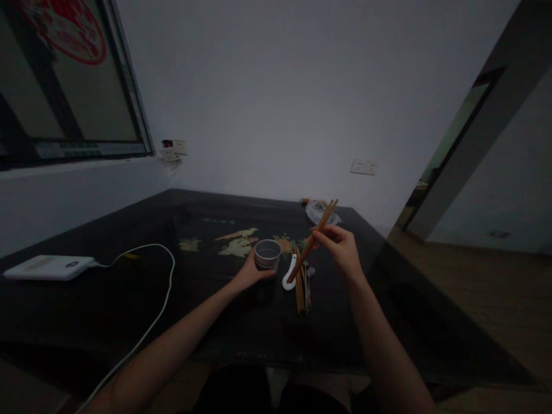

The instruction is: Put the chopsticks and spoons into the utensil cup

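Observation:
My left hand (250,272) is wrapped round the side of a grey, see-through-looking cup (268,254) that stands upright with its mouth up. In my right hand (338,244) is a pair of wooden chopsticks (318,228), pinched near the middle and slanting down to the left. Their lower ends overlap a white soup spoon (289,280) in the view; whether they touch it I cannot tell. Just right of that spoon, more wooden chopsticks (299,293) lie on the table beside a metal spoon (310,271).
The dark table (207,328) bears a painted bird and flower pattern. On its left lies a white power bank (52,267) with a white cable (169,284) running to the front edge. A clear plastic bag (317,210) sits at the back, near the wall (267,115).

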Tool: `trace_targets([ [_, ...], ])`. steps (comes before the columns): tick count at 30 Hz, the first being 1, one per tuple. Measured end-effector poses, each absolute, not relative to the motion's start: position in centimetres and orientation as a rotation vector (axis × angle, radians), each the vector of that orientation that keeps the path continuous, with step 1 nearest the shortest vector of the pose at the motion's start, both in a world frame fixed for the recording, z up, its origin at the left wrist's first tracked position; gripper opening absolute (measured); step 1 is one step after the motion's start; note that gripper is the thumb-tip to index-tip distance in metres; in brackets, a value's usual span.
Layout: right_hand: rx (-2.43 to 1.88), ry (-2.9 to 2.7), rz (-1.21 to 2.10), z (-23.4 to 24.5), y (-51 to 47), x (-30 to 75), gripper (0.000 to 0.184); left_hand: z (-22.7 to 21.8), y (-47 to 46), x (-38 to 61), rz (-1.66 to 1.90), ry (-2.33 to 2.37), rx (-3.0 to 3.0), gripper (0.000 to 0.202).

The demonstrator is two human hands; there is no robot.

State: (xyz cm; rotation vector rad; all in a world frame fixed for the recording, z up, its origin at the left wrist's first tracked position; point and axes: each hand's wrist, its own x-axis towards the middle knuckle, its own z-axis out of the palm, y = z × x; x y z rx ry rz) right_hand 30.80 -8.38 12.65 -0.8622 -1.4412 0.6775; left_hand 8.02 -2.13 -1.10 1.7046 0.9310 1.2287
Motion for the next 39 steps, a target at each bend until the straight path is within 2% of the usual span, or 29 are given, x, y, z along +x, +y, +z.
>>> trace_targets([
  [4, -0.764, -1.382, 0.571, 16.3, -7.0, 29.7, 0.026, -1.0, -2.1, 7.8, 1.272, 0.941, 1.707, 0.092],
  [7, -0.745, -1.430, 0.580, 17.3, -5.0, 27.9, 0.027, -1.0, -2.0, 7.7, 1.269, 0.903, 1.684, 0.090],
  [21, -0.969, -1.577, 0.823, 9.3, 2.5, 23.0, 0.030, -1.3, -1.8, 7.6, 1.235, 0.939, 1.682, 0.077],
  [31, -1.051, -1.668, 0.884, 7.3, 3.9, 23.0, 0.017, -1.8, -1.3, 7.5, 1.198, 0.924, 1.618, 0.085],
  [39, -1.087, -1.681, 0.845, 6.7, 4.5, 23.0, 0.017, -1.8, -1.4, 7.5, 1.194, 0.921, 1.619, 0.086],
])
